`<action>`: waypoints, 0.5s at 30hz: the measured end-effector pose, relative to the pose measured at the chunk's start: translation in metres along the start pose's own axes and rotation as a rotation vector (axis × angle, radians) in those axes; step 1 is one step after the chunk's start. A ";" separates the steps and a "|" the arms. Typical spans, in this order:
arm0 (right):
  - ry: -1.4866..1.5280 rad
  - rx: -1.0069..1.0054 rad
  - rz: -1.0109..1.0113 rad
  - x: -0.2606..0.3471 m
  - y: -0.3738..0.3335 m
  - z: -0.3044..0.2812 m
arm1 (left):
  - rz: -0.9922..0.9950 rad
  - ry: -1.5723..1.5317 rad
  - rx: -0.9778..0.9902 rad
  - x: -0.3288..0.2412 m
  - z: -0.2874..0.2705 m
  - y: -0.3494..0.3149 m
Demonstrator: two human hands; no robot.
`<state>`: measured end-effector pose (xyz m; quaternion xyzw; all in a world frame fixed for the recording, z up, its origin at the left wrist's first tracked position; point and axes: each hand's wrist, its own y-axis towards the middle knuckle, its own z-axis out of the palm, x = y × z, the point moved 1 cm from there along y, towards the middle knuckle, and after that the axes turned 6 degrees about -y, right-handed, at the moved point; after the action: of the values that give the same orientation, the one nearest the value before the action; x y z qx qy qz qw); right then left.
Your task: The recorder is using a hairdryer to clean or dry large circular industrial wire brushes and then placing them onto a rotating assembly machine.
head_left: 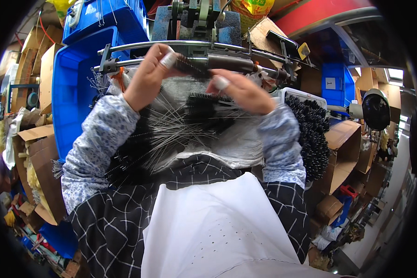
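My left hand (148,74) pinches a black bristle brush (192,67) on a wire stem, holding it up against the dark roller (231,62) of the machine. A white wrap covers the thumb tip. My right hand (241,90) hovers just below the roller with a taped fingertip; whether it touches the brush cannot be told. Below both hands a heap of black wire brushes (190,120) lies on a grey cloth (245,143) across my lap.
A blue plastic crate (72,92) stands at the left, a white tray of stacked black brushes (312,134) at the right. Metal rods (171,44) run across the machine. Cardboard boxes (345,148) crowd both sides. A black fan (375,109) is at the far right.
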<state>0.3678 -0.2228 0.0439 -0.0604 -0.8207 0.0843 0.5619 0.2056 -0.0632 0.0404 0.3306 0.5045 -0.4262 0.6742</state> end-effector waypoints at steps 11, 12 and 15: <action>-1.084 -0.933 0.252 -0.076 0.064 -0.060 | -0.178 1.026 0.083 0.060 -0.107 -0.027; -1.121 -0.909 0.296 -0.076 0.068 -0.061 | -0.262 0.997 0.057 0.062 -0.110 -0.026; -1.142 -0.887 0.306 -0.077 0.076 -0.062 | -0.267 0.979 0.065 0.064 -0.113 -0.021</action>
<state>0.4538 -0.1594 -0.0201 -0.3422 -0.9247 -0.1597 -0.0481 0.1496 0.0118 -0.0527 0.4451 0.7858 -0.3189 0.2876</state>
